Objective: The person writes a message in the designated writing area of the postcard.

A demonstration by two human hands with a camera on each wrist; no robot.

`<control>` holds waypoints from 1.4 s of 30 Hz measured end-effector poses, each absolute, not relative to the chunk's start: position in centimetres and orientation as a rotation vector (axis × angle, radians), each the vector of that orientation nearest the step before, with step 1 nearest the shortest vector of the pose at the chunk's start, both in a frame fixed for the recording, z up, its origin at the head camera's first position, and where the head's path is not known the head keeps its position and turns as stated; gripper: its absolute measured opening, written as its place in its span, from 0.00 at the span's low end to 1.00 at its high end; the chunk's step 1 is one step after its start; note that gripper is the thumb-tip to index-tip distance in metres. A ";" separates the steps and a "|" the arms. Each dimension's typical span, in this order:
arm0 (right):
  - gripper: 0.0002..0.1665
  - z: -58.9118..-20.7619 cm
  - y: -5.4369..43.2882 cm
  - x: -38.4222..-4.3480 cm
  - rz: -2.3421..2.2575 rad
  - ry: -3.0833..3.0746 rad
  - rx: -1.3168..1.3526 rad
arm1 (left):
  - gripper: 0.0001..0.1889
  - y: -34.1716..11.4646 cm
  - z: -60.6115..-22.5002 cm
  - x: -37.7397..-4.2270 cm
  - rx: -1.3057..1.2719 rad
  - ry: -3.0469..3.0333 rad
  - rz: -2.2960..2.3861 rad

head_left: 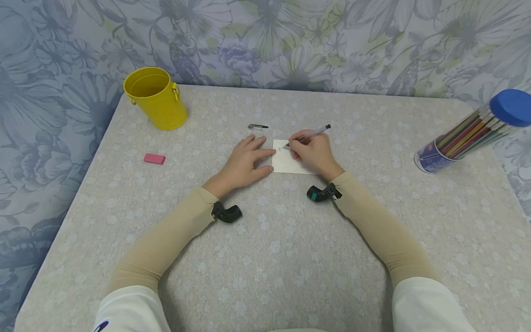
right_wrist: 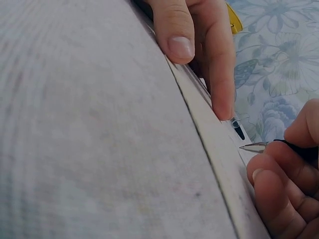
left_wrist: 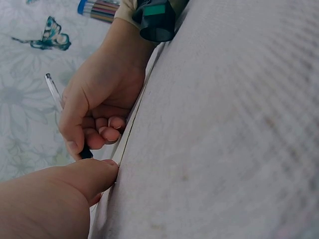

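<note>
Well, the right hand (head_left: 316, 153) pinches a pen (head_left: 320, 130) at the paper (head_left: 287, 163), whose edge the left hand (head_left: 242, 163) touches, fingers spread.

A clear pen (head_left: 317, 131) slants tip-down over a small, lightly marked cream paper (head_left: 286, 162).

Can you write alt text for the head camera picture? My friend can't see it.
The right hand holds a pen to marked paper while the left hand touches its left edge. A cap lies beyond; a bucket and eraser sit to the left, a pencil tub to the right.
</note>
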State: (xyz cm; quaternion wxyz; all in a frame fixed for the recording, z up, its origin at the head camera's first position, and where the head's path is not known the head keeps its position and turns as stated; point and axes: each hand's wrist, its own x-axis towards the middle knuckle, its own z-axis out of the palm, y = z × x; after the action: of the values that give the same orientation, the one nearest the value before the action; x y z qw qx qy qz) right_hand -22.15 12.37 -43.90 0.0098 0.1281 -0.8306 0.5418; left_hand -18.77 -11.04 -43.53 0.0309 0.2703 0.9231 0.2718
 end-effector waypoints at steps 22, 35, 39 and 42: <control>0.10 -43.6 12.3 -22.0 1.633 -2.622 0.431 | 0.26 -11.0 -43.3 -18.8 0.818 2.830 0.826; 0.10 -43.7 12.3 -22.1 1.650 -2.601 0.436 | 0.26 -11.0 -43.4 -18.8 0.823 2.829 0.830; 0.10 -43.7 12.2 -22.2 1.648 -2.604 0.408 | 0.26 -11.1 -43.5 -18.9 0.823 2.830 0.832; 0.10 -43.7 12.2 -22.2 1.644 -2.597 0.358 | 0.26 -11.1 -43.5 -18.9 0.823 2.829 0.831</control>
State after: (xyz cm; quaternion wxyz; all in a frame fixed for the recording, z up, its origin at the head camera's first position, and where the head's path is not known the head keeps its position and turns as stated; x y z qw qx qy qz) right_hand -22.19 12.21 -43.74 0.0235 0.1155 -0.8390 0.5312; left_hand -18.88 -11.10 -43.51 0.0401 0.2685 0.9234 0.2712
